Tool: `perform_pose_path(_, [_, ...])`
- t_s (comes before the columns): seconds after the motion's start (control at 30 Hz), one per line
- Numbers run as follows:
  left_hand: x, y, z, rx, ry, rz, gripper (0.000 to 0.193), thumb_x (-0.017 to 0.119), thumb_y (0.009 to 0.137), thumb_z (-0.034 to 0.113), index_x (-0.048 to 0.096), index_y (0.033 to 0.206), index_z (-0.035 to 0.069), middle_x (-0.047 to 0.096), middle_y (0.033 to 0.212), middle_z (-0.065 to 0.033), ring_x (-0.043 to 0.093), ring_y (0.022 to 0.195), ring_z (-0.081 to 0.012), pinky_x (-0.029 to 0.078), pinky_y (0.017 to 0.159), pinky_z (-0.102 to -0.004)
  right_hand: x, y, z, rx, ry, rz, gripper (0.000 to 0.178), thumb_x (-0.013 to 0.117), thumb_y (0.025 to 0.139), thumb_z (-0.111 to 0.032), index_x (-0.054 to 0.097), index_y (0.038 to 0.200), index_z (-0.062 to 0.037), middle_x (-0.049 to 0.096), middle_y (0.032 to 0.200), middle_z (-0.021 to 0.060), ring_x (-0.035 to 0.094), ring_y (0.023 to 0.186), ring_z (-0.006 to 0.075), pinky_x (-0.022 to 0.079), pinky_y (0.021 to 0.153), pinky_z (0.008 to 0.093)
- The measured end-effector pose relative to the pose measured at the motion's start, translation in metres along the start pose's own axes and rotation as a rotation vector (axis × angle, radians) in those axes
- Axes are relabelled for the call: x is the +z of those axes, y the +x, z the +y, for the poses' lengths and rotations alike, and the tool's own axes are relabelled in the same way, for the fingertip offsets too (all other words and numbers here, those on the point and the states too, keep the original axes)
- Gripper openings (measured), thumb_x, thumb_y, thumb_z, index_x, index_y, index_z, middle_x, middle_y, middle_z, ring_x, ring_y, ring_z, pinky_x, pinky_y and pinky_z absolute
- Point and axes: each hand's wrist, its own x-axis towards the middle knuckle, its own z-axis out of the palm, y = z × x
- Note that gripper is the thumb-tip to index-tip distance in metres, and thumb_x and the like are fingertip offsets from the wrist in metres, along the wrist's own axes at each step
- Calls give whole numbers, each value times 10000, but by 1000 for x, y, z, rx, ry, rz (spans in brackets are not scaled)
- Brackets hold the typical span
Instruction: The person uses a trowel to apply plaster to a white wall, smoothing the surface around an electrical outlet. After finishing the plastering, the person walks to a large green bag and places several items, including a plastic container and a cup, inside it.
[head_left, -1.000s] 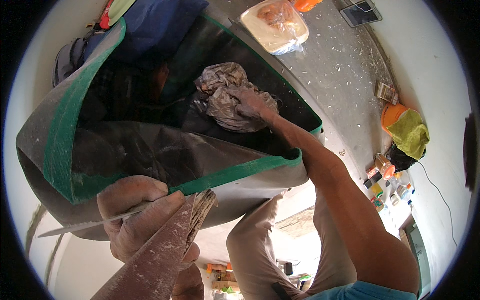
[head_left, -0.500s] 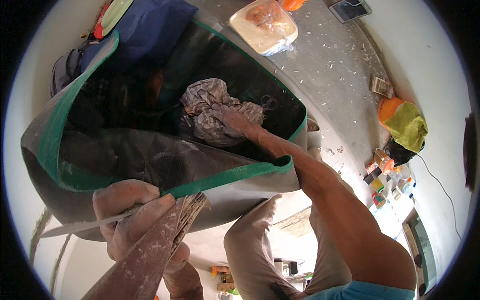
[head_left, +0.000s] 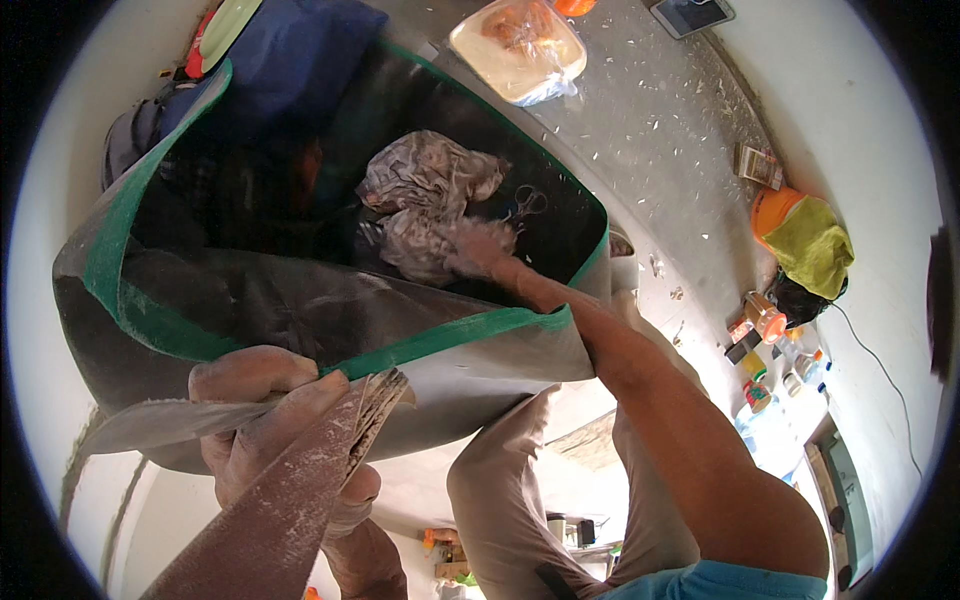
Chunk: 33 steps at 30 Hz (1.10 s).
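A large dark bag (head_left: 480, 388) with green trim gapes open in front of me. My left hand (head_left: 255, 420) is closed on folded brown sandpaper (head_left: 265, 490), dusty white and frayed at the end, while its fingers also pinch the bag's green rim (head_left: 440, 342). A greyish flap of the sheet sticks out to the left of the fingers. Inside the bag, my right hand (head_left: 485, 250) is at a crumpled, dusty grey-brown cloth (head_left: 425, 175); motion blurs its fingers, which seem closed on the cloth's lower part. Scissors (head_left: 530, 200) lie beside the cloth.
Behind the bag sits a dark blue bag (head_left: 290, 60). A plastic-wrapped tub (head_left: 520, 50) and a phone (head_left: 692, 14) rest on the littered grey floor. Along the right wall are an orange container with a yellow-green cloth (head_left: 810, 245) and several bottles and jars.
The cloth has shifted and spread upward in the bag, and more of the scissors shows. My right hand has moved slightly. The left hand keeps its hold on the sandpaper and rim.
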Motion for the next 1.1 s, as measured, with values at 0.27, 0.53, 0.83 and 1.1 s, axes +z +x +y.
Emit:
perform_pose_path(0.27, [-4, -7, 1, -47, 4, -78, 498, 720, 836, 504, 661, 1147, 120, 537, 1074, -98, 536, 951, -188, 463, 798, -362, -14, -3, 0, -146, -30, -268, 618, 630, 871, -278, 453, 1450, -154, 559, 1279, 272, 614, 1101, 418, 508, 942, 509])
perform_pose_path(0.53, [-2, -16, 2, -83, 20, -51, 508, 661, 860, 536, 641, 1146, 117, 544, 1076, -100, 564, 990, -181, 481, 880, -366, -109, -27, -22, 70, 13, 307, 689, 683, 822, -211, 408, 1453, -172, 542, 1209, 217, 644, 974, 391, 563, 781, 493])
perform_pose_path(0.83, [2, -26, -9, -216, 30, -75, 537, 594, 895, 595, 631, 1125, 112, 550, 1035, -98, 566, 1024, -184, 442, 963, -401, 26, -10, 23, 161, 341, -181, 523, 637, 845, -226, 475, 1271, 30, 640, 1072, 307, 637, 1013, 459, 517, 861, 532])
perform_pose_path(1.1, [3, -37, -16, -259, 101, -25, 600, 531, 910, 663, 636, 1091, 101, 544, 988, -102, 560, 975, -190, 420, 963, -440, 2, -27, -36, 51, -58, -312, 246, 617, 820, -126, 642, 1025, 6, 693, 995, 232, 702, 878, 380, 576, 722, 465])
